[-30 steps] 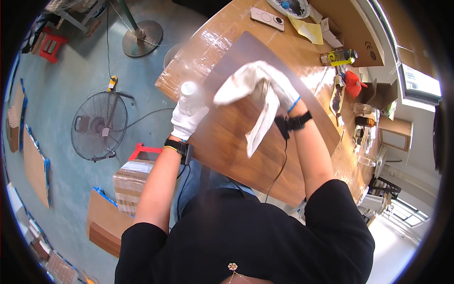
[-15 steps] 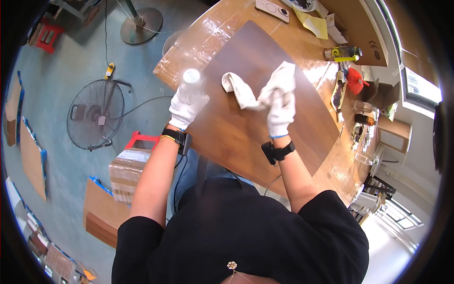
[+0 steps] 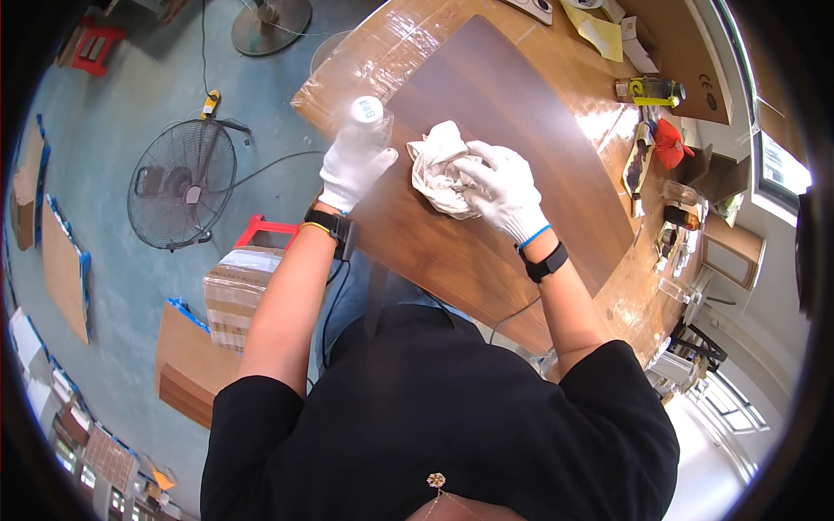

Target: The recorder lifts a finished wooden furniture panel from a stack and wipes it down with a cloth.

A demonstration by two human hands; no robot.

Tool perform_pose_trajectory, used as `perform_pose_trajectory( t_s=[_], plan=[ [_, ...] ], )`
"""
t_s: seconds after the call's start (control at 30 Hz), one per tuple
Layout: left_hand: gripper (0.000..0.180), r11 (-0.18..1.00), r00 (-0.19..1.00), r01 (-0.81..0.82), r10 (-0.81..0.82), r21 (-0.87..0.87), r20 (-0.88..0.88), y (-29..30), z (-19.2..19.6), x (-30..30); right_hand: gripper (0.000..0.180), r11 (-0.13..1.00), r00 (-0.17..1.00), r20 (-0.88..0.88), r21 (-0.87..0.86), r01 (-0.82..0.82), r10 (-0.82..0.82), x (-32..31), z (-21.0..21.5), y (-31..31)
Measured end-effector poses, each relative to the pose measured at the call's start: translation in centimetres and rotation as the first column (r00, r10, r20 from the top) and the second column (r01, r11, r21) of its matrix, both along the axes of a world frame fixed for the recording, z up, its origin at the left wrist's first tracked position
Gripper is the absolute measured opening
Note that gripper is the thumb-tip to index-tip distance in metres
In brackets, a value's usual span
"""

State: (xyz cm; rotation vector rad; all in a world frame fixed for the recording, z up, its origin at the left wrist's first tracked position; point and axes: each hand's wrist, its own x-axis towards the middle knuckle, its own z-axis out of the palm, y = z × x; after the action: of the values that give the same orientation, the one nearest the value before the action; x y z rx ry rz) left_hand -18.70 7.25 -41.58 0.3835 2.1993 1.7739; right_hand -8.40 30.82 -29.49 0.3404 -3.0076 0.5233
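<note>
Right hand: in a white knitted glove with a blue edge at the cuff; the fingers are slightly parted and bent into the near folds of a cloth, holding it. How tightly they press cannot be told.
White cloth: crumpled into a loose bundle, directly left of the right hand and touching its fingers, over the middle-left part of a brown board.
Left hand: also gloved in white, fingers wrapped around a bottle, thumb pointing toward the cloth but apart from it.
Clear bottle: in the left hand, beside the board's left edge, its white cap on and facing up at the viewer; blur and the glove hide what is inside.
Brown board: smooth, dark wood grain, with a curved right edge, lying flat under the cloth.
Table: light brown and partly covered in shiny clear film, beneath the board.
Containers on the table's right side: a see-through drinking bottle with a yellow-green strap; farther down, a clear jar, contents unclear, near another jar with something dark amber in it.
Floor at left: a taped cardboard box, closed, contents hidden; beyond it, a black fan.
</note>
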Motion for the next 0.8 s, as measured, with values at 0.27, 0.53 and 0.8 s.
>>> perform_pose_trajectory(
  t_s=[0.27,0.53,0.8],
  plan=[
    [0.054,0.997,0.999,0.002,-0.006,0.076,0.049,0.1,-0.2,0.2,0.055,0.973,0.789,0.575,0.195,0.125,-0.217,0.4,-1.1,-3.9],
    [0.054,0.993,0.997,-0.009,0.000,0.117,0.078,0.2,0.7,0.3,0.033,0.781,0.635,0.519,0.111,0.614,-0.573,-0.4,0.1,-1.9],
    [0.049,0.986,0.998,-0.047,0.040,0.161,0.045,0.9,0.0,0.4,0.011,0.754,0.803,0.349,-0.300,0.584,-0.483,-1.8,-5.8,0.7]
  ],
)
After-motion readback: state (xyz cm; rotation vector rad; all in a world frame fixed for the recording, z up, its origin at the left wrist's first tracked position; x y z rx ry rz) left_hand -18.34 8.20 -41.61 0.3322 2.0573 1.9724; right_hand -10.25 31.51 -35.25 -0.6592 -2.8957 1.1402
